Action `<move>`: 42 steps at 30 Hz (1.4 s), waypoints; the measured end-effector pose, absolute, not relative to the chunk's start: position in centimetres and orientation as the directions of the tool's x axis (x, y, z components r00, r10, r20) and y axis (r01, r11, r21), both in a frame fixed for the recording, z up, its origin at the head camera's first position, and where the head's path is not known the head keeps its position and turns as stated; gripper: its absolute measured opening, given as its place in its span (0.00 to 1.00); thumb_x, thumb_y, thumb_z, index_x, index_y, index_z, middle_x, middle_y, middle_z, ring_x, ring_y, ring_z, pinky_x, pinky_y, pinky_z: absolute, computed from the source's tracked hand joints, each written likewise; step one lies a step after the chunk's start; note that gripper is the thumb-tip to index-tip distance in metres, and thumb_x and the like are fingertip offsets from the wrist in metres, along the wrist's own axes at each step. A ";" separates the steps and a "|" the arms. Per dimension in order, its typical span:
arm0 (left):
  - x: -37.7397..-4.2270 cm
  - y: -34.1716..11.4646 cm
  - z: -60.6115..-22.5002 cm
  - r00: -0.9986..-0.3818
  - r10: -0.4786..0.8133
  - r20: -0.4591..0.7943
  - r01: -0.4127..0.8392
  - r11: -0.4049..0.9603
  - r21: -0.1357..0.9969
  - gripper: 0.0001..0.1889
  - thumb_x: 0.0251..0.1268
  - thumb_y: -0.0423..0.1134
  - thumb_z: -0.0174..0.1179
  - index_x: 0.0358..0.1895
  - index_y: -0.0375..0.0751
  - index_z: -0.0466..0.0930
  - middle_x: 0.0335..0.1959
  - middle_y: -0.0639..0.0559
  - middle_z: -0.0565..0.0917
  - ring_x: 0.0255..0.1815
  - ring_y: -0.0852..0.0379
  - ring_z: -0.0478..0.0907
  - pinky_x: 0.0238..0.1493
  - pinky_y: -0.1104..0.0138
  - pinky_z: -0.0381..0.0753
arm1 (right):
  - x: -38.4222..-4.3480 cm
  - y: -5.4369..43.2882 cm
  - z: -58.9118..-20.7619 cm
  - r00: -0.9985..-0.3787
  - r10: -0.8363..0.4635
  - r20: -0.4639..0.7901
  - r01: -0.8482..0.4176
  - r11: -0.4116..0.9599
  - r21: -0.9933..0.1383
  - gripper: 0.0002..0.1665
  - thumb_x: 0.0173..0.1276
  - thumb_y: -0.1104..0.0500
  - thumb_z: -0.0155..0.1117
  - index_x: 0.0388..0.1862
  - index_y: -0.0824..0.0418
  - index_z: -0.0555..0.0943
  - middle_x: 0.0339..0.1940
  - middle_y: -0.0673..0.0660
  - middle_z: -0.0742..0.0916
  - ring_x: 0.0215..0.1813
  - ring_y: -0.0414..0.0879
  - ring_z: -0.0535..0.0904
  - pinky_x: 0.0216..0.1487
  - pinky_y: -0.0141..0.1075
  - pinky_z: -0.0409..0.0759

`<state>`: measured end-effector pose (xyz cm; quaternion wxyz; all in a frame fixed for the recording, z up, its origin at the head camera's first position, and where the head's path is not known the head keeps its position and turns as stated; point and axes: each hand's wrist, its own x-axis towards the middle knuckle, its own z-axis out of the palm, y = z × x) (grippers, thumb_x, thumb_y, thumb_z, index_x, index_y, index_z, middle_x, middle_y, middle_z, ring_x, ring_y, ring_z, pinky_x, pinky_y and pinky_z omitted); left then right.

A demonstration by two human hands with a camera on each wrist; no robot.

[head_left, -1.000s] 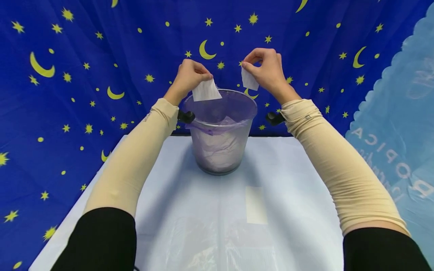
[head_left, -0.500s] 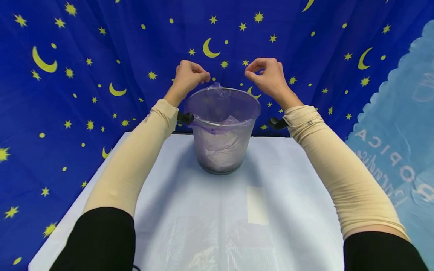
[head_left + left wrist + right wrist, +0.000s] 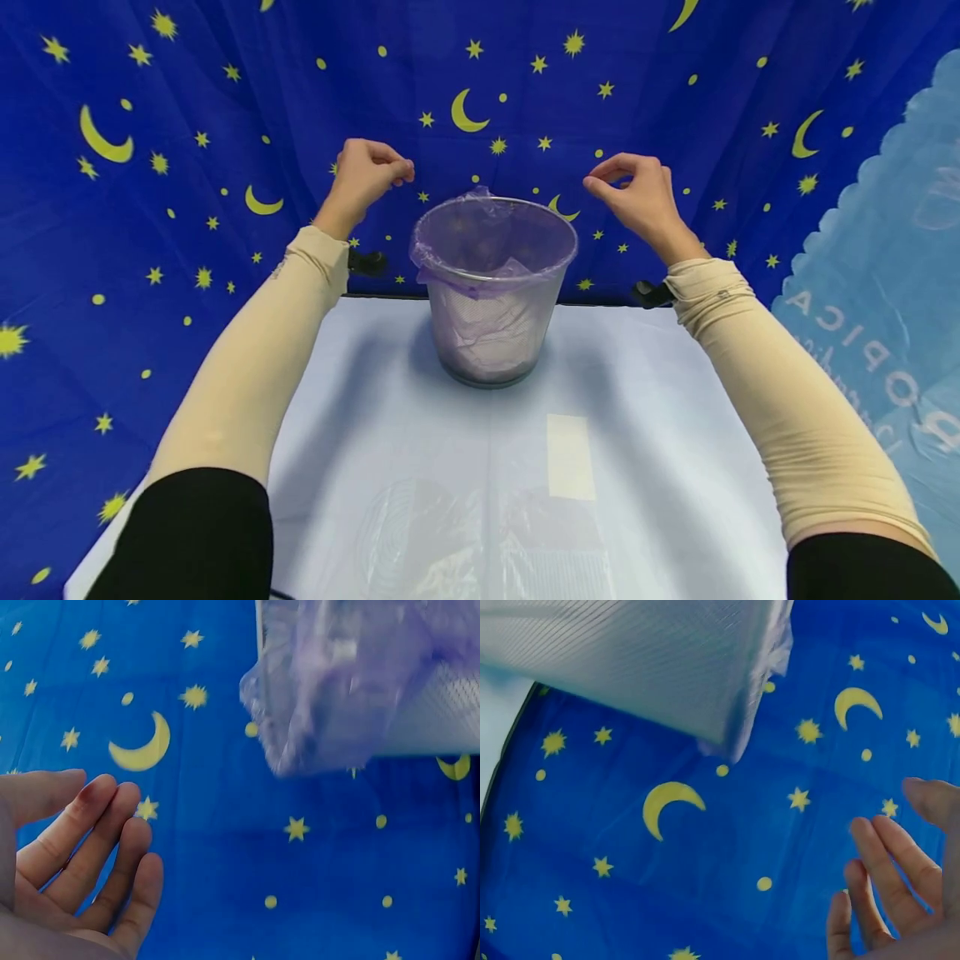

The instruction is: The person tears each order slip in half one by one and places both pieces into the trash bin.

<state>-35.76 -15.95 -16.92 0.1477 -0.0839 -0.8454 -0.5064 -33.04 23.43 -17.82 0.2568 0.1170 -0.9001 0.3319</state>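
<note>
We see pale rectangle [image 3: 570, 457] on table [image 3: 420, 450], right of centre. Beyond, near far edge, roughly midway along it: bin [image 3: 493, 335], purple bag [image 3: 483, 288] folded over top. Left hand [image 3: 366, 179] and right hand [image 3: 640, 195] flank bin, touching nothing; fingers loosely bent, thumb gaps narrow, holding nothing. We judge: fingers snagging loose bag could slip it or topple bin.

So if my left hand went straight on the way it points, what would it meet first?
Probably the purple liner at the top of the mesh bin, though depth is unclear; the left hand might pass above it toward the right hand.
</note>
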 end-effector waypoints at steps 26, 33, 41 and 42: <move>-35.5 -18.2 -24.4 -0.946 -0.017 0.324 0.270 0.509 0.817 0.10 0.76 0.39 0.64 0.43 0.35 0.91 0.34 0.57 0.90 0.38 0.60 0.81 0.46 0.68 0.79 | -31.3 25.9 -25.9 -0.851 0.023 0.525 -0.333 0.748 -0.574 0.25 0.77 0.42 0.66 0.53 0.63 0.89 0.48 0.64 0.91 0.57 0.57 0.82 0.62 0.54 0.76; -35.5 -18.7 -27.0 -0.949 -0.024 0.314 0.258 0.511 0.820 0.10 0.74 0.39 0.66 0.40 0.34 0.91 0.32 0.52 0.89 0.38 0.52 0.81 0.41 0.67 0.77 | -31.1 26.2 -28.2 -0.859 0.036 0.510 -0.325 0.731 -0.600 0.26 0.77 0.41 0.66 0.53 0.63 0.88 0.49 0.63 0.90 0.56 0.55 0.83 0.63 0.53 0.80; -35.7 -19.0 -28.8 -0.958 -0.025 0.285 0.232 0.517 0.824 0.11 0.75 0.40 0.65 0.41 0.35 0.92 0.34 0.52 0.91 0.42 0.48 0.83 0.42 0.67 0.78 | -30.5 26.6 -30.6 -0.856 0.078 0.510 -0.301 0.728 -0.616 0.24 0.77 0.42 0.66 0.52 0.62 0.89 0.48 0.63 0.91 0.57 0.57 0.84 0.58 0.49 0.80; -35.8 -19.0 -28.9 -0.958 -0.027 0.286 0.232 0.515 0.825 0.10 0.75 0.39 0.65 0.40 0.35 0.92 0.35 0.51 0.91 0.41 0.50 0.83 0.42 0.67 0.78 | -30.5 26.6 -30.8 -0.854 0.085 0.513 -0.298 0.729 -0.616 0.24 0.77 0.42 0.66 0.51 0.61 0.89 0.47 0.63 0.92 0.55 0.57 0.85 0.56 0.47 0.81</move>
